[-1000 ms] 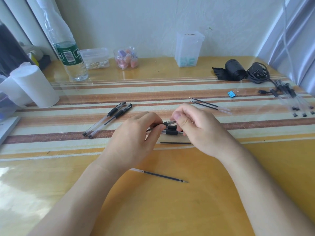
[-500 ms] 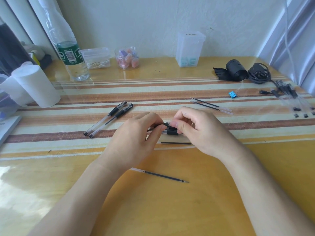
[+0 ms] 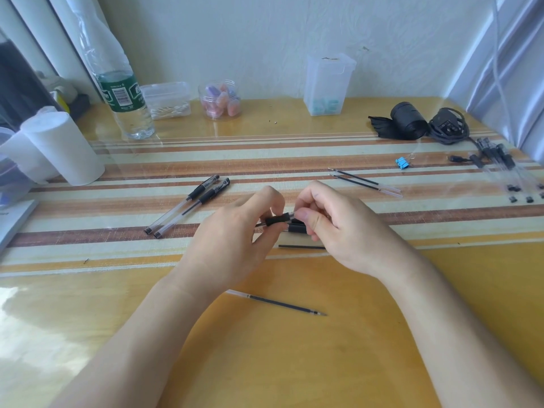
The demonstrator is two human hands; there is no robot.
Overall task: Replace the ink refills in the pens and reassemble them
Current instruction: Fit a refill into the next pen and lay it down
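Lifted a little, the pen (image 3: 278,220) shows its black grip, just beyond the loose refill (image 3: 276,303). Left hand (image 3: 235,234) fingers (image 3: 271,200) pinch the barrel; right hand (image 3: 338,228) fingers pinch the tip end. A skewed twist could jam the thread.

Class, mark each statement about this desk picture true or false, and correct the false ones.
1. The left hand and the right hand both grip a pen with a black sleeve. True.
2. Left of the hands lie two pens side by side. True.
3. The clip is red. False: the binder clip is blue.
4. The nearest loose ink tube lies on the striped cloth. False: the refill lies on bare table, nearer than the mat.
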